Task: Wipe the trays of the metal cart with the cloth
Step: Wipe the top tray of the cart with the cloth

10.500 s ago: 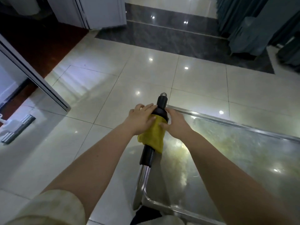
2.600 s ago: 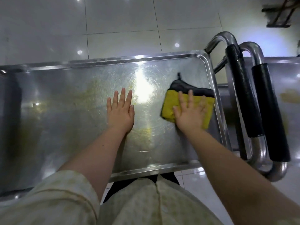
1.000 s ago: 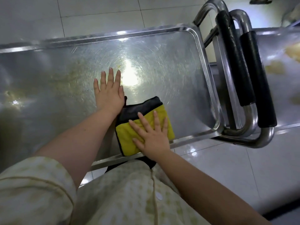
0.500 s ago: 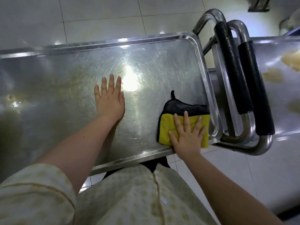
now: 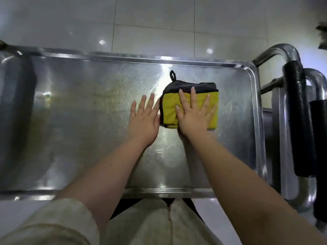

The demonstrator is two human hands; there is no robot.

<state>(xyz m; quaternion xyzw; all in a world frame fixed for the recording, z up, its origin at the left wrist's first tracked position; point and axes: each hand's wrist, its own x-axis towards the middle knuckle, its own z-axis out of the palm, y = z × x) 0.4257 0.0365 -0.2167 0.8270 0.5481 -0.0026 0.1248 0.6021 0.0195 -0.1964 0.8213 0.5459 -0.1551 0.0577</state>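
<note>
Right grip (image 5: 193, 119) flat on one cloth (image 5: 169, 111)

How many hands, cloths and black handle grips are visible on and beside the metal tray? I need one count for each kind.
Hands: 2 (left hand, right hand)
Cloths: 1 (yellow-and-black cloth)
Black handle grips: 2 (inner black grip, outer black grip)
Total: 5

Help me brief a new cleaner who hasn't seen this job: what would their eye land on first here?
The yellow cloth with its dark edge, right of centre on the steel tray, with the right hand pressed flat on it. The left hand lies flat on bare metal just beside it. Yellowish smears dull the tray's left half, and black-gripped handles stand at the right end.
</note>
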